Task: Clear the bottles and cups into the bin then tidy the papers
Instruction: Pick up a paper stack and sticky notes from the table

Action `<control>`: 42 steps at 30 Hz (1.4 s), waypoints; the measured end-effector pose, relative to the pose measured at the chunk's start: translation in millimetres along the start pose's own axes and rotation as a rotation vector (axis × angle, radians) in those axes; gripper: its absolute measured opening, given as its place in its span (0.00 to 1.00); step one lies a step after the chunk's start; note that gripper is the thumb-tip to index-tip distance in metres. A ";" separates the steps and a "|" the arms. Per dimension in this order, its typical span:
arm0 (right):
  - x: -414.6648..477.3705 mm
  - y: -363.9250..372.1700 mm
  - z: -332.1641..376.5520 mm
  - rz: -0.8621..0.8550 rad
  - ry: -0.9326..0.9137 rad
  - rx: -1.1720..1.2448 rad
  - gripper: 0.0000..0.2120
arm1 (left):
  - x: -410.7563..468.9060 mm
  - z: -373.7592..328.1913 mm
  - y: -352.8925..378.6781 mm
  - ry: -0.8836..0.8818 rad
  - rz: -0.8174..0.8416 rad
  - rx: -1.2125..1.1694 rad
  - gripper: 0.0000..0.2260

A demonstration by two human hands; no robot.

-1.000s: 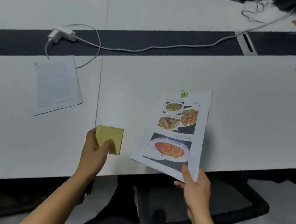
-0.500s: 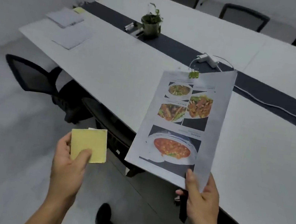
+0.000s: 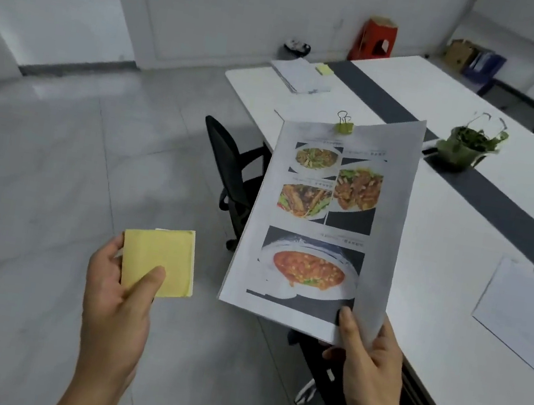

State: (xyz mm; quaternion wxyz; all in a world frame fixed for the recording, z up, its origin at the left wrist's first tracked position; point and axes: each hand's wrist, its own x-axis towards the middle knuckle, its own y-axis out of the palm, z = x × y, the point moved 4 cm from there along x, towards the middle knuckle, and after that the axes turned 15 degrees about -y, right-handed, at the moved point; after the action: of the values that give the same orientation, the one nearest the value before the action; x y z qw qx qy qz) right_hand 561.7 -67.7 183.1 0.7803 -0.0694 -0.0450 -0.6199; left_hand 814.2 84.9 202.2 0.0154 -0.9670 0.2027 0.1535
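Sticky pad (image 3: 160,261) left of clipped papers (image 3: 324,225); table (image 3: 457,265) right.

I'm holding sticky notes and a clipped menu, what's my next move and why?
Probably walk to the table's far end: the left hand grips the sticky pad, the right hand the clipped sheets, and a paper stack with another yellow pad lies there.

Head-worn view, forward and down

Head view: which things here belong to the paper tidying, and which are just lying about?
Job: clipped food-photo sheets in right hand; yellow sticky-note pad in left hand; paper stack at the far end; loose sheet at right.
Lying about: potted plant; black office chair; red stool.
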 end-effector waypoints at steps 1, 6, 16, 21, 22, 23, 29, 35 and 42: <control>11.7 22.5 2.6 0.017 0.001 0.012 0.05 | 23.1 -11.6 -3.9 0.010 0.005 -0.002 0.23; 78.9 112.5 -4.0 0.009 0.014 0.044 0.05 | 139.5 -52.5 7.0 0.056 0.040 0.003 0.22; 303.2 359.9 -58.7 0.187 0.070 0.163 0.07 | 402.2 -130.7 42.7 0.060 -0.107 0.049 0.22; 412.9 505.1 -31.5 0.364 0.016 0.176 0.07 | 515.6 -197.5 10.8 0.124 -0.215 0.018 0.24; 430.3 532.5 -30.7 0.396 0.017 0.172 0.06 | 540.3 -204.0 3.2 0.136 -0.237 0.013 0.24; 446.5 559.1 -31.4 0.425 0.017 0.169 0.05 | 566.0 -207.8 -3.6 0.148 -0.257 0.008 0.25; 535.2 700.4 -56.9 0.437 0.029 0.136 0.06 | 748.8 -231.3 -5.5 0.149 -0.249 -0.008 0.26; 622.1 762.7 -54.4 0.145 0.086 0.102 0.05 | 920.0 -310.1 70.6 0.108 0.042 0.052 0.25; 720.0 777.5 -82.4 -0.302 0.110 0.139 0.06 | 1065.2 -344.8 228.1 0.094 0.410 0.218 0.25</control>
State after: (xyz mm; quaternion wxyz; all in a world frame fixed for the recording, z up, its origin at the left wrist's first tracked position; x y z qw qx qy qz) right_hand 1481.2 -600.8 173.5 0.6826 0.0264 -0.0546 -0.7283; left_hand 1751.3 -568.7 215.2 0.0790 -0.9042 0.4109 0.0854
